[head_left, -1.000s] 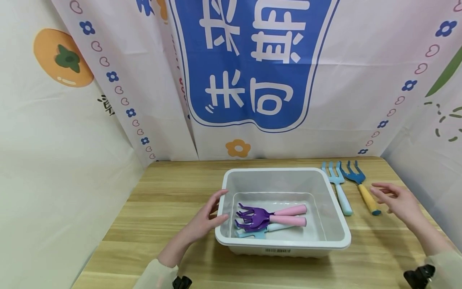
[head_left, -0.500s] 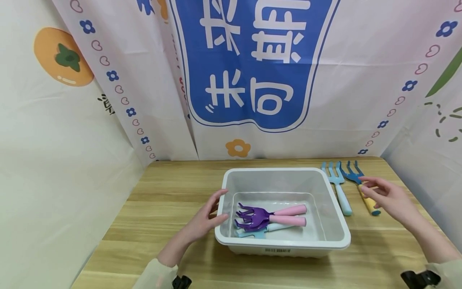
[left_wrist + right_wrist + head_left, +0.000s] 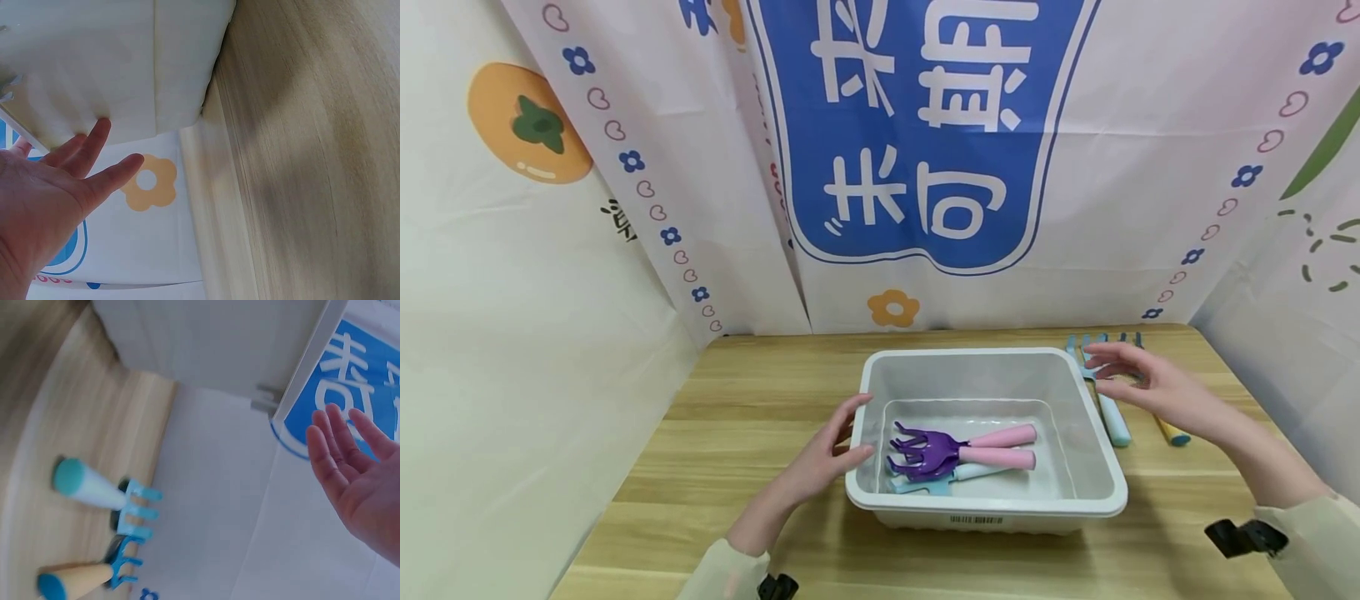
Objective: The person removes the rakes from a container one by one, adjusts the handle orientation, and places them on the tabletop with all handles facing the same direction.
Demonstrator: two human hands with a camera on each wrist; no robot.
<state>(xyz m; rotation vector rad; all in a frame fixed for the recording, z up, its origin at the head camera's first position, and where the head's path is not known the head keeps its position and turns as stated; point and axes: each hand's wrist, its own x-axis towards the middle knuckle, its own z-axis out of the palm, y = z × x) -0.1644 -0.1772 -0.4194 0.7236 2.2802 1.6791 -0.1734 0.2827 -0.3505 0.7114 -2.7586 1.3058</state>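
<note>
My left hand rests against the left side of a white plastic bin, thumb and fingertips at its rim. In the left wrist view its fingers lie extended along the bin's outer wall. Inside the bin, two purple hand forks with pink handles overlap a light blue one. My right hand hovers with loosely bent fingers and nothing in them, just right of the bin. Below it lie a light blue hand fork and a dark blue one with a yellow handle, partly hidden in the head view.
Everything stands on a wooden table. Printed cloth hangs along the table's back edge and both sides. A black wrist strap is on the right arm and another on the left.
My right hand has moved left, from beside the yellow-handled fork across both table forks toward the bin's right rim. The left hand and the bin stay in place.
</note>
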